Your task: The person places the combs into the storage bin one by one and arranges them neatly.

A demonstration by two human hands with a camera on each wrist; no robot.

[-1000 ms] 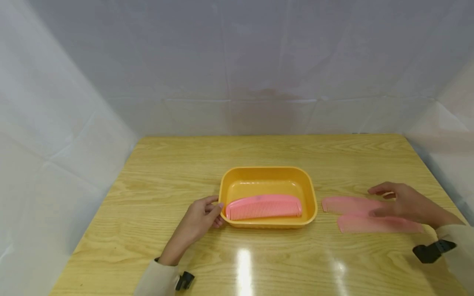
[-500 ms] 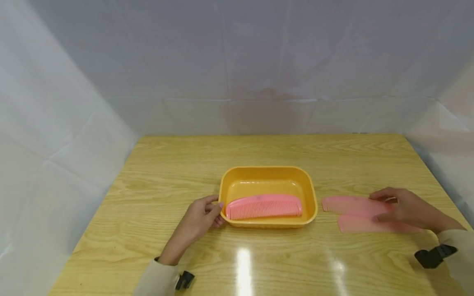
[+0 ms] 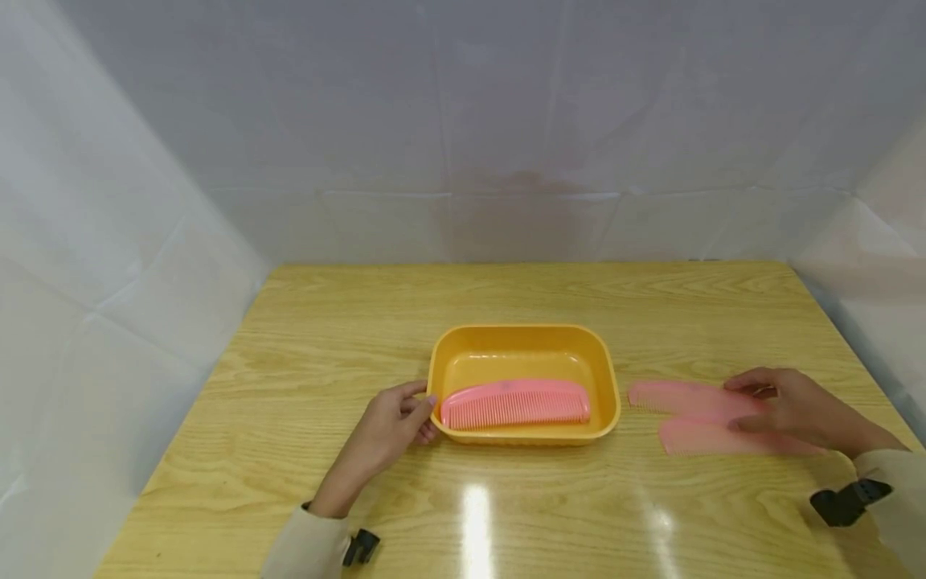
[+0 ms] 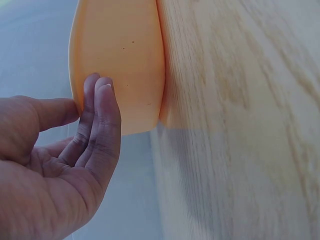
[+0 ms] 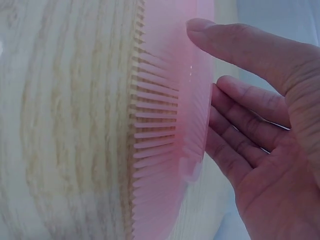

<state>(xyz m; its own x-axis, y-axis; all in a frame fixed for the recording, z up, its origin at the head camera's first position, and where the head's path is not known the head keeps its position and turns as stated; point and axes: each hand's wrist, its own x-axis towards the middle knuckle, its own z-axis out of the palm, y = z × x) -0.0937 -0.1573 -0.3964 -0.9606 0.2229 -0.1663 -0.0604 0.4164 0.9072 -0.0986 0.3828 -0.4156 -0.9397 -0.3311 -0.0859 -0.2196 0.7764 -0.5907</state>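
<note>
A yellow plastic basin (image 3: 524, 441) stands mid-table with one pink comb (image 3: 515, 404) lying inside, teeth facing me. My left hand (image 3: 387, 426) pinches the basin's left rim. In the left wrist view, its thumb is on the edge and its fingers lie against the outer wall (image 4: 125, 65). On the right lie two more pink combs, a farther comb (image 3: 669, 396) and a nearer comb (image 3: 698, 438), side by side and overlapping. My right hand (image 3: 796, 406) holds the farther comb across its width. Its thumb (image 5: 215, 35) rests on the combs, and its fingers touch the back edge.
The wooden table (image 3: 347, 322) has white sheeting (image 3: 376, 225) behind it and along both sides. Light reflects off the tabletop near the front. Dark wrist straps (image 3: 850, 500) show at the cuffs.
My right hand has settled down onto the two combs, its fingers drawing in slightly, then stayed still. The left hand, the basin and all the combs have kept their places.
</note>
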